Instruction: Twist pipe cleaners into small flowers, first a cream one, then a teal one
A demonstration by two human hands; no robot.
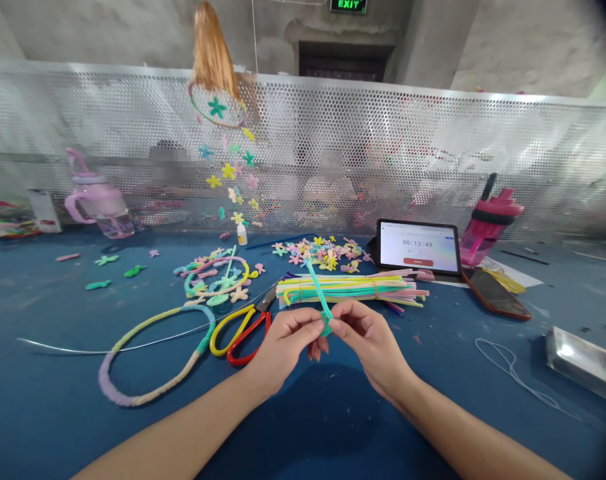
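Note:
A teal pipe cleaner (319, 287) stands up between my two hands, its lower end bent into a small looped bunch. My left hand (293, 333) pinches that bunch from the left. On the other side, my right hand (365, 333) grips the same pipe cleaner between thumb and fingers. Just behind my hands lies a bundle of pastel pipe cleaners (353, 289). Scissors (243, 330) with one yellow and one red handle rest left of my left hand. A large ring wrapped in pastel pipe cleaner (157, 320) lies further left.
Small pipe-cleaner flowers (327, 253) are heaped behind the bundle. A smaller ring (217, 277) lies among more shapes. A tablet (417, 247), a phone (497, 293), a pink bottle (490, 223) and a metal box (585, 367) stand or lie right. A decorated hanging (217, 107) is against the perforated screen (383, 153).

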